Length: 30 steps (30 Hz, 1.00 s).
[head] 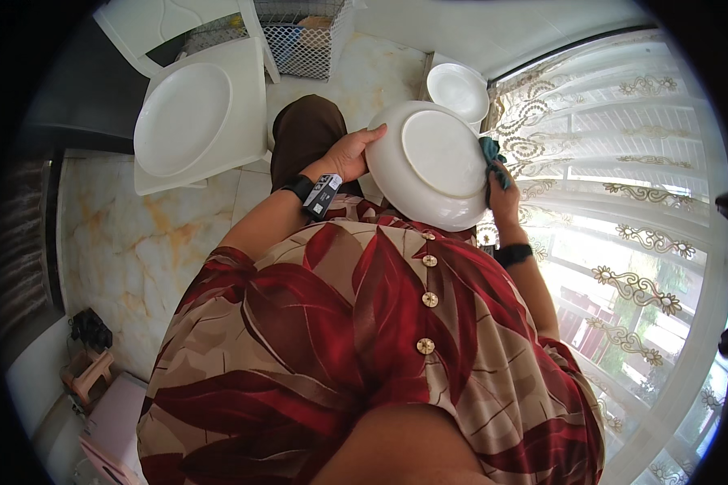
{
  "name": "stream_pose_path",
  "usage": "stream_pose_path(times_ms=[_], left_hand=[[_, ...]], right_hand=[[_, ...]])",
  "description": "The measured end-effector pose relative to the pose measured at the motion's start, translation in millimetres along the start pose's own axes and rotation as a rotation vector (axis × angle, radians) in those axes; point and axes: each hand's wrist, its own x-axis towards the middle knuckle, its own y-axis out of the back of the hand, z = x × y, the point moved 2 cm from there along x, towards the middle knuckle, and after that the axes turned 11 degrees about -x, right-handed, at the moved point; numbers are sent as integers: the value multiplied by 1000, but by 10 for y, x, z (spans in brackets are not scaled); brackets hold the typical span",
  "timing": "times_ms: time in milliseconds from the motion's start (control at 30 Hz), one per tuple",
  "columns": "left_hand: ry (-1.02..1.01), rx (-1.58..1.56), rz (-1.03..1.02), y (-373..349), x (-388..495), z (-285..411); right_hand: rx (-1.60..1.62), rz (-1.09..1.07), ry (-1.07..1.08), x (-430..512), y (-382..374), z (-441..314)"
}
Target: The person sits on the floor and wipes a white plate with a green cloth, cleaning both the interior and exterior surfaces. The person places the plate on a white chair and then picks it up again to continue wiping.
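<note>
A large white plate is held up over my lap, its underside and raised foot ring facing the camera. My left hand grips the rim at the left, with the thumb on the underside and the fingers hidden behind. At the opposite rim, my right hand holds a dark green cloth against the plate's edge. Whether the right fingers also grip the plate is hard to tell. Another large white plate lies on the seat of a white chair to the left. Beyond the held plate sits a white dish near the wall.
A white wire-mesh basket with things inside stands behind the chair. Sheer patterned curtains hang along the right side. At lower left are a brown plastic stool and a pink box-like object on the marbled tile floor.
</note>
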Motion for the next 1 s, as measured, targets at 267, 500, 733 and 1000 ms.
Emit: stream_pose_path(times_ms=[267, 500, 733, 1000], left_hand=[[29, -17, -41, 72, 56, -20], [70, -174, -99, 185, 165, -76], [46, -60, -26, 115, 70, -70], [19, -56, -82, 49, 53, -61]], right_hand=[[-162, -457, 728, -665, 129, -1418], [-291, -583, 910, -189, -430, -1846], [-273, -530, 491, 866, -1067, -1345], [-477, -573, 90, 1475, -1202, -1035]])
